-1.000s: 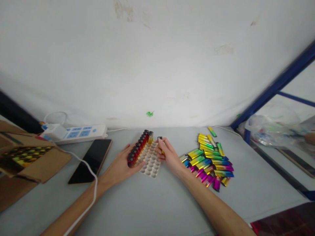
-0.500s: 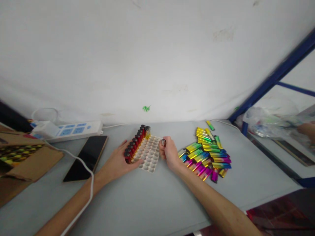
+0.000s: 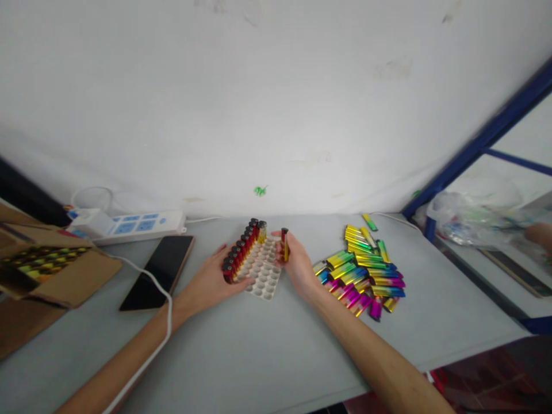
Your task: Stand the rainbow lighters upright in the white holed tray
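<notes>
A pale tray (image 3: 264, 282) with rows of round hollows lies on the table in front of me. Along its left side stands a row of red-and-gold cylinders (image 3: 235, 256) with black tops, and by the row's far end is a gold one with a silvery top (image 3: 263, 230). My left hand (image 3: 212, 282) grips the tray's near left side, thumb across the near edge and fingers partly hidden behind the row. Over the tray's right edge, my right hand (image 3: 296, 261) is closed on a slim red-and-gold cylinder (image 3: 285, 246), held upright.
To the right lies a pile of shiny multicoloured tubes (image 3: 362, 273). On the left are a phone (image 3: 159, 270), a power strip (image 3: 146, 223), a cardboard box (image 3: 92, 276) and a white cable (image 3: 169, 322) crossing my left forearm. Another person's hand (image 3: 539, 234) shows beyond the blue frame (image 3: 487, 138).
The cylinder in my right hand has turned upright, showing its length where only its end showed before. My left hand stays at the tray. The view has shifted slightly.
</notes>
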A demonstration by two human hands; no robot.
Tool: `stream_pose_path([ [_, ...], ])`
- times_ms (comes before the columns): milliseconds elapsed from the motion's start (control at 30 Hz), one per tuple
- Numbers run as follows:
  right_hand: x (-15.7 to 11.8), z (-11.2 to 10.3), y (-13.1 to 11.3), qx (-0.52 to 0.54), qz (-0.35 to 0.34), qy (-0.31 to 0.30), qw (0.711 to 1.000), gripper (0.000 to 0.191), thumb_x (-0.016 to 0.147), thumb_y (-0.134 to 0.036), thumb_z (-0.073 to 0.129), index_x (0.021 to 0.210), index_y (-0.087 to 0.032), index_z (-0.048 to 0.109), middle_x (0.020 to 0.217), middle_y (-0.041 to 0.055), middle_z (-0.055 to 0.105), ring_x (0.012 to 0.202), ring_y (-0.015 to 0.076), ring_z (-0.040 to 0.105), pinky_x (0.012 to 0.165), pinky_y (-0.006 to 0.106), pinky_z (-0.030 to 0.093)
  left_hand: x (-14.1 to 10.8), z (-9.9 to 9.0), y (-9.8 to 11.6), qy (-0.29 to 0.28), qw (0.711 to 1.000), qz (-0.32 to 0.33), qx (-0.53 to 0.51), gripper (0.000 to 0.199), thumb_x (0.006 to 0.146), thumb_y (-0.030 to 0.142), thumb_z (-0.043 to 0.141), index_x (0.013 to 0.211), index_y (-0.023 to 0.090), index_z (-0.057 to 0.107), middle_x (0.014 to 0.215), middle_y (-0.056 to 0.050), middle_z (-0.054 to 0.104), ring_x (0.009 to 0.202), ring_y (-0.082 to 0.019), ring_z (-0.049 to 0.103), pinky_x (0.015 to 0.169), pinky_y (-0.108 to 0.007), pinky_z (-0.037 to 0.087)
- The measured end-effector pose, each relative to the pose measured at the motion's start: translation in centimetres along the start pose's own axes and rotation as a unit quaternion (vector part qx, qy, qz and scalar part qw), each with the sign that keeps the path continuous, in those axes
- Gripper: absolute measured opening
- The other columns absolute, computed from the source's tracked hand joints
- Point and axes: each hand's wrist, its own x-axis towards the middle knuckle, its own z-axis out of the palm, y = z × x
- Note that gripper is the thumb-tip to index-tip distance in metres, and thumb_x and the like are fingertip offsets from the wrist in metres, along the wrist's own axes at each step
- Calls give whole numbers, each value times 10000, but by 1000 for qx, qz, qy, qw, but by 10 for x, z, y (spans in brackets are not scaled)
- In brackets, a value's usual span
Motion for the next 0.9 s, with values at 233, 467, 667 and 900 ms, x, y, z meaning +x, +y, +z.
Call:
stream_pose_path([
  [233,1,0,-4,-122,-110,-29,986,467,841,-641,782,1010,-243,605,886,24,721,887,203,661,812,314,523,0,1,1,17,999,-14,-28,694,792,549,817,1384,224,655,1351,-116,773,1250,-358,729,1169,-539,545],
  [467,17,-12,-8,-210,-196,38,957,383,840,-563,770,1001,-234,660,923,-4,660,707,142,569,651,276,481,1,-1,9,30,997,-38,-60,653,834,556,774,1366,198,650,1321,-127,766,1202,-338,745,1110,-498,588],
  [667,24,-16,2,-236,-197,0,952,430,856,-578,749,1107,-258,605,751,-52,631,613,164,596,547,282,484,2,1,9,39,996,-35,-72,572,859,476,718,1349,188,658,1289,-123,778,1174,-323,751,1055,-472,612],
  [900,31,-9,3,-352,-258,22,900,324,890,-503,742,1062,-237,677,817,4,729,718,192,648,688,314,530,2,1,9,41,997,-33,-64,584,844,471,730,1357,203,654,1272,-103,785,1158,-314,748,1050,-444,610],
])
